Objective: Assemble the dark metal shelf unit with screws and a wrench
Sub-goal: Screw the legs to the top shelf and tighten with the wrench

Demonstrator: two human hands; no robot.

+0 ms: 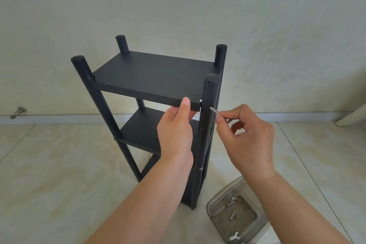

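The left hand (175, 125) holds the front edge of the top flat board of the tall dark metal shelf unit (150, 93), thumb on top, I think to keep it level with the hole. At three o'clock from it, the right hand (247, 130) pinches a long silver screw (215, 111) with its tip at the round front post (208, 117). The shelf unit stands upright on the pale tile floor (59, 164), and at five o'clock a grey tray (210, 206) keeps spare screws and a small wrench (234, 236) near.

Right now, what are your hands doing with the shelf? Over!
Left hand grips top shelf edge. Right hand pinches screw, tip at front-right post hole. Wrench in tray, untouched. Nothing in the way.
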